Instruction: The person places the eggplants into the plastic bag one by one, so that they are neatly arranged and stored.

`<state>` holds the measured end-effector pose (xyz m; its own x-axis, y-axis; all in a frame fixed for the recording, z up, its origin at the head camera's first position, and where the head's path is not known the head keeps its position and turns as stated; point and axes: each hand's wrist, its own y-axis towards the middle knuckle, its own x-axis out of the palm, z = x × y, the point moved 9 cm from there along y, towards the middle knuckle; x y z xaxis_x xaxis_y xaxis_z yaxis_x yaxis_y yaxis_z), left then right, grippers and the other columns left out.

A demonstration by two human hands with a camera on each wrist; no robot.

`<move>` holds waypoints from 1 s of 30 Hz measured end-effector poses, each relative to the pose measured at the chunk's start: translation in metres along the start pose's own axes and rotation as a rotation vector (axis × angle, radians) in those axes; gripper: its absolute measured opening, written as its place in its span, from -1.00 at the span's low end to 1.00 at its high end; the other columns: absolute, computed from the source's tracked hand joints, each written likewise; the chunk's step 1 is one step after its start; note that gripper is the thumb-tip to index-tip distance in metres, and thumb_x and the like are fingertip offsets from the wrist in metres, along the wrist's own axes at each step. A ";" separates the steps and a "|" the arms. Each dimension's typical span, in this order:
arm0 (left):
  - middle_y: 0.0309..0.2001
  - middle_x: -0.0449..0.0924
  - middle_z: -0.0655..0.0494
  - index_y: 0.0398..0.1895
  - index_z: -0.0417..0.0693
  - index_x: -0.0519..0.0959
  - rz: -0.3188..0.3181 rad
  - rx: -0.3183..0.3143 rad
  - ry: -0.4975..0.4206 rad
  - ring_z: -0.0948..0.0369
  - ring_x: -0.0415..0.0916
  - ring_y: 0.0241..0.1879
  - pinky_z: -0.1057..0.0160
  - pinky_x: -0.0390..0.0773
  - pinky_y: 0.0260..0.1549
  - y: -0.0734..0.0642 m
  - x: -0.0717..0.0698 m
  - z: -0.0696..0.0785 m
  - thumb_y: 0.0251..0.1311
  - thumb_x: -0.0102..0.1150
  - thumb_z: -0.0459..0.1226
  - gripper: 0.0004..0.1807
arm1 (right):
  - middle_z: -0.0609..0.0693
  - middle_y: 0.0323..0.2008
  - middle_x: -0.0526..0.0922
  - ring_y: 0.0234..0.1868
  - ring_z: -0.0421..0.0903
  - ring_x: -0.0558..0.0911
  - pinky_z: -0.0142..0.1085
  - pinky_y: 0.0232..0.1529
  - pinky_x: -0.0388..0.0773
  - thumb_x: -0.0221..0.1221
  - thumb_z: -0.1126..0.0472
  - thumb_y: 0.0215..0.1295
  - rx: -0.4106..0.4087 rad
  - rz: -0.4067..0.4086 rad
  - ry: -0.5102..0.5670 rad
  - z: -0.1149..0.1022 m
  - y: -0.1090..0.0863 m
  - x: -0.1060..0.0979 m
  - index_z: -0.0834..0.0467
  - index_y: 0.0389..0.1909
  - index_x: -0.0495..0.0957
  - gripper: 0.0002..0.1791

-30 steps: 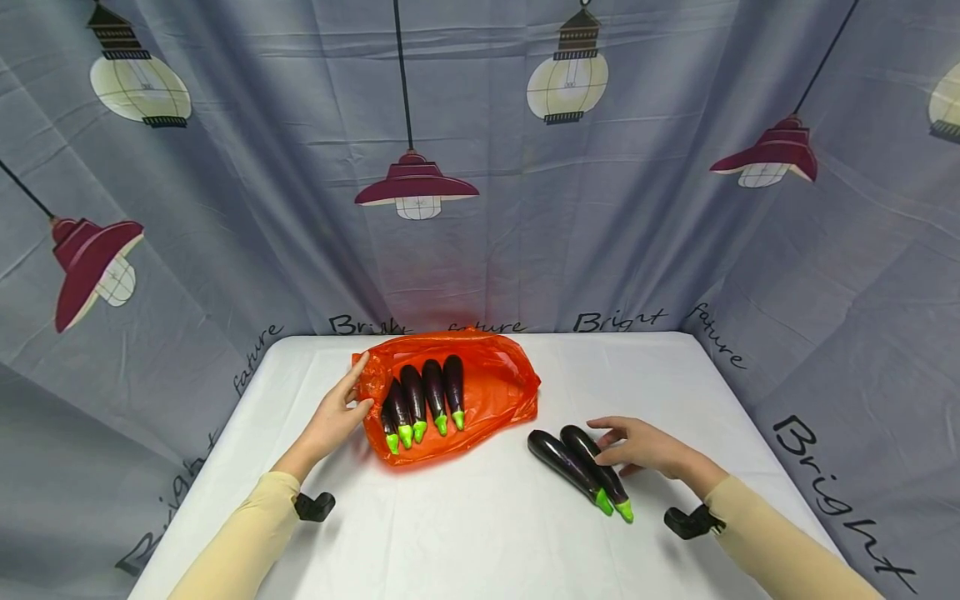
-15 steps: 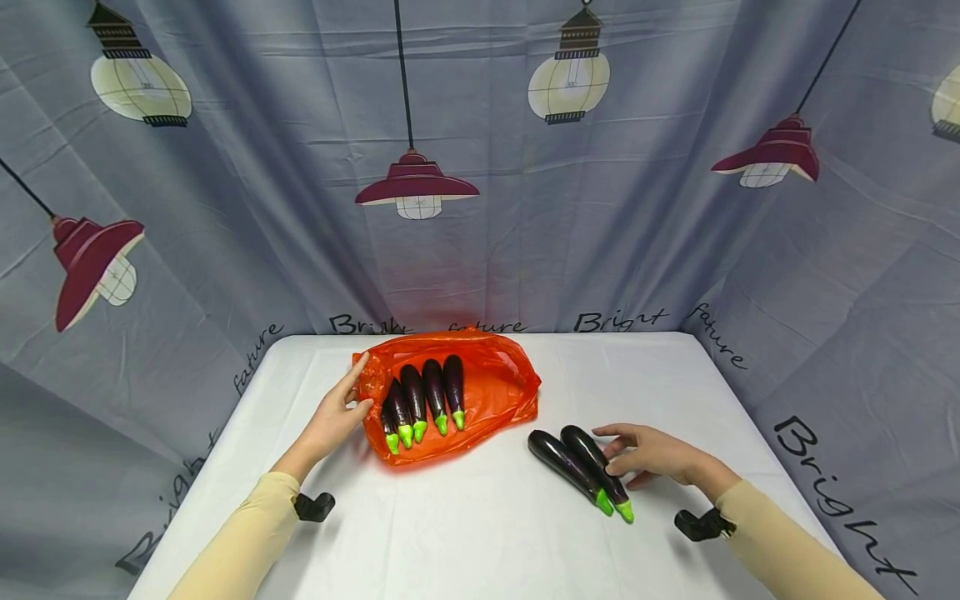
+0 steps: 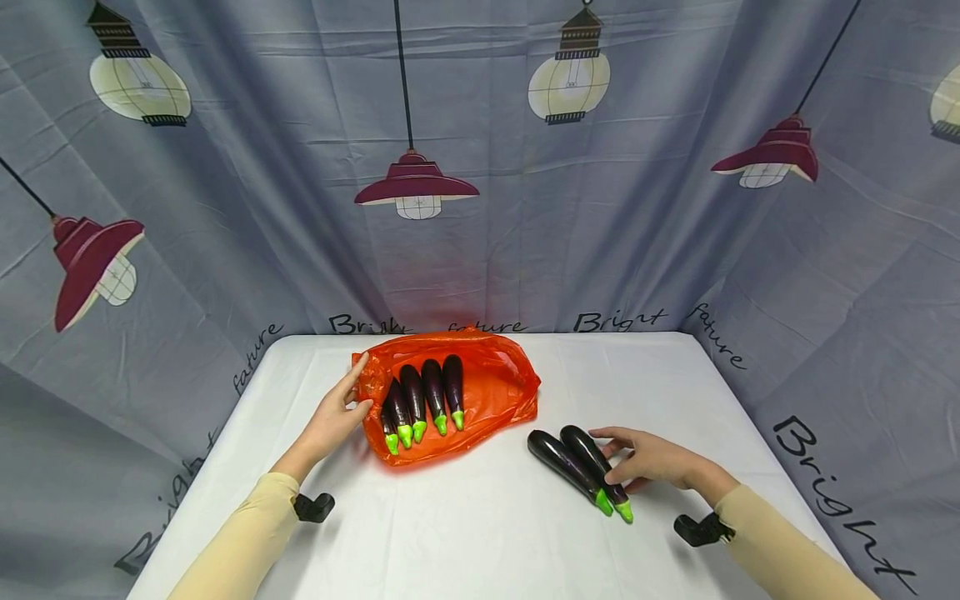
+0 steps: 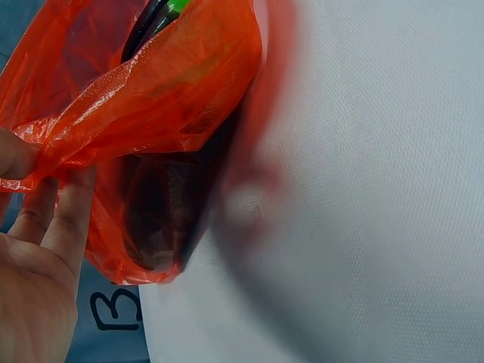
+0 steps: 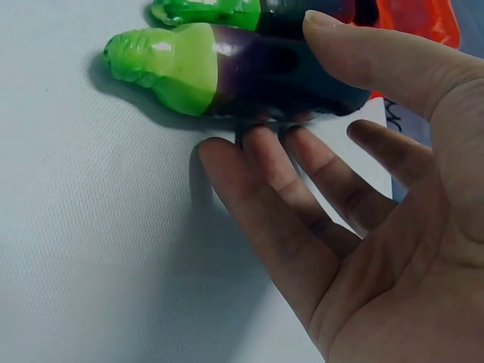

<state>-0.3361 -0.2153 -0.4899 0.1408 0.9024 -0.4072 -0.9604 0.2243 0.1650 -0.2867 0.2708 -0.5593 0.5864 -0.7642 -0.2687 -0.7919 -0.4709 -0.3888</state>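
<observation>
My left hand (image 3: 330,421) pinches the left edge of an orange-red plastic bag (image 3: 495,387) between thumb and fingers; the left wrist view shows the film (image 4: 174,113) bunched there. Inside the bag's mouth several dark eggplants (image 3: 433,387) lie side by side, green stem ends toward me. To the right, two more eggplants rest on the table, one on the left (image 3: 558,460) and one on the right (image 3: 582,443). My right hand (image 3: 652,458) is at the right one, fingers loosely bent. In the right wrist view its thumb (image 5: 363,57) overlaps that eggplant (image 5: 257,72), with the other fingertips along its near side.
A white-covered table (image 3: 450,533) holds everything. Behind and around it hangs a grey curtain (image 3: 480,267) printed with lamps and lettering. The bag's far side lies close to the table's back edge.
My right hand has shifted slightly right and toward me along the right eggplant. My left hand, the bag and the eggplants have stayed in place.
</observation>
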 end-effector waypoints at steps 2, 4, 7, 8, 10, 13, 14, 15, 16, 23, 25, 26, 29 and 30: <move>0.59 -0.09 -0.32 0.69 0.13 -0.07 0.000 -0.003 -0.006 -0.31 0.21 0.42 0.16 0.55 0.09 0.000 0.000 -0.001 0.41 0.02 -0.54 -0.11 | 0.23 0.13 0.40 -0.09 0.06 0.62 0.04 -0.18 0.70 0.43 0.34 0.17 -0.002 -0.001 -0.010 0.000 0.001 0.001 0.19 0.55 0.21 -0.07; 0.60 -0.08 -0.29 0.69 0.18 -0.07 0.001 -0.001 -0.011 -0.29 0.23 0.42 0.17 0.55 0.08 0.000 0.000 -0.001 0.42 0.03 -0.53 -0.10 | 0.23 0.13 0.39 -0.10 0.06 0.62 0.03 -0.20 0.70 0.44 0.34 0.16 -0.001 0.001 -0.019 0.000 0.001 0.002 0.19 0.55 0.21 -0.06; 0.60 -0.07 -0.26 0.68 0.23 -0.06 0.000 0.006 -0.023 -0.26 0.26 0.41 0.17 0.56 0.08 -0.001 0.000 -0.001 0.42 0.06 -0.51 -0.09 | 0.22 0.12 0.39 -0.12 0.05 0.62 0.02 -0.21 0.69 0.44 0.34 0.15 0.002 0.005 -0.028 0.000 0.001 0.002 0.19 0.55 0.21 -0.05; 0.60 -0.07 -0.26 0.68 0.23 -0.06 0.000 0.010 -0.026 -0.26 0.26 0.41 0.16 0.56 0.08 -0.001 0.000 -0.001 0.41 0.06 -0.51 -0.09 | 0.22 0.13 0.39 -0.13 0.05 0.62 0.02 -0.21 0.69 0.44 0.34 0.15 0.002 0.007 -0.030 0.000 0.000 0.002 0.19 0.55 0.21 -0.05; 0.60 -0.07 -0.25 0.68 0.23 -0.05 -0.001 0.015 -0.031 -0.26 0.26 0.41 0.15 0.56 0.08 -0.001 0.000 0.000 0.41 0.07 -0.50 -0.09 | 0.23 0.13 0.39 -0.13 0.05 0.63 0.02 -0.21 0.69 0.44 0.34 0.15 0.003 0.010 -0.032 0.000 0.000 0.003 0.19 0.55 0.21 -0.06; 0.61 -0.08 -0.23 0.68 0.24 -0.04 0.000 0.014 -0.037 -0.26 0.26 0.41 0.18 0.56 0.07 -0.002 0.000 -0.001 0.41 0.07 -0.51 -0.10 | 0.23 0.14 0.38 -0.13 0.06 0.64 0.02 -0.20 0.69 0.43 0.35 0.15 0.003 0.011 -0.026 0.000 -0.001 0.003 0.19 0.54 0.22 -0.06; 0.61 -0.08 -0.23 0.68 0.24 -0.03 0.000 0.015 -0.036 -0.26 0.26 0.41 0.20 0.56 0.06 -0.002 0.000 -0.001 0.41 0.07 -0.51 -0.10 | 0.23 0.14 0.38 -0.13 0.06 0.64 0.02 -0.20 0.69 0.43 0.35 0.15 0.002 0.011 -0.025 0.000 -0.001 0.003 0.19 0.54 0.22 -0.06; 0.61 -0.09 -0.22 0.68 0.25 -0.03 0.000 0.015 -0.037 -0.25 0.25 0.42 0.20 0.56 0.06 -0.002 0.000 -0.001 0.41 0.06 -0.51 -0.10 | 0.23 0.14 0.37 -0.13 0.06 0.64 0.01 -0.20 0.69 0.43 0.35 0.15 0.002 0.011 -0.024 0.000 -0.001 0.003 0.20 0.54 0.22 -0.07; 0.62 -0.10 -0.21 0.68 0.25 -0.03 0.000 0.016 -0.038 -0.25 0.25 0.42 0.21 0.57 0.05 -0.002 0.000 -0.001 0.41 0.06 -0.51 -0.10 | 0.24 0.14 0.37 -0.14 0.06 0.64 0.01 -0.21 0.69 0.43 0.35 0.16 0.002 0.010 -0.021 -0.001 -0.001 0.004 0.20 0.54 0.22 -0.07; 0.62 -0.10 -0.20 0.68 0.25 -0.03 -0.002 0.017 -0.037 -0.24 0.25 0.42 0.20 0.57 0.06 -0.002 0.001 -0.001 0.41 0.07 -0.51 -0.10 | 0.25 0.13 0.36 -0.17 0.06 0.64 0.02 -0.21 0.69 0.43 0.36 0.16 -0.004 0.007 -0.013 -0.003 -0.002 0.005 0.21 0.55 0.20 -0.06; 0.61 -0.08 -0.21 0.68 0.24 -0.03 -0.002 0.019 -0.037 -0.25 0.26 0.41 0.20 0.56 0.06 -0.002 0.001 0.000 0.41 0.07 -0.51 -0.10 | 0.25 0.14 0.36 -0.17 0.06 0.64 0.02 -0.21 0.69 0.42 0.36 0.16 -0.005 0.007 -0.014 -0.003 -0.002 0.005 0.21 0.55 0.20 -0.06; 0.61 -0.08 -0.21 0.68 0.24 -0.03 -0.002 0.021 -0.035 -0.25 0.26 0.42 0.20 0.56 0.06 -0.002 0.001 0.000 0.41 0.07 -0.51 -0.10 | 0.25 0.14 0.36 -0.17 0.06 0.64 0.03 -0.21 0.69 0.42 0.36 0.17 -0.005 0.007 -0.015 -0.003 -0.002 0.005 0.21 0.55 0.20 -0.06; 0.61 -0.06 -0.21 0.68 0.23 -0.03 -0.003 0.025 -0.035 -0.25 0.26 0.41 0.21 0.57 0.05 -0.002 0.001 0.000 0.41 0.07 -0.51 -0.11 | 0.25 0.14 0.36 -0.17 0.06 0.64 0.03 -0.21 0.69 0.42 0.37 0.17 -0.007 0.005 -0.016 -0.003 -0.002 0.005 0.21 0.55 0.19 -0.06; 0.61 -0.06 -0.21 0.68 0.24 -0.02 -0.002 0.024 -0.036 -0.25 0.26 0.41 0.22 0.57 0.05 -0.002 0.001 0.000 0.42 0.07 -0.50 -0.11 | 0.25 0.14 0.35 -0.18 0.06 0.64 0.04 -0.21 0.69 0.42 0.37 0.17 -0.008 0.005 -0.017 -0.003 -0.002 0.005 0.21 0.55 0.19 -0.07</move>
<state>-0.3340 -0.2149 -0.4903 0.1515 0.9144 -0.3753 -0.9541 0.2345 0.1861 -0.2829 0.2665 -0.5578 0.5850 -0.7592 -0.2853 -0.7961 -0.4704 -0.3806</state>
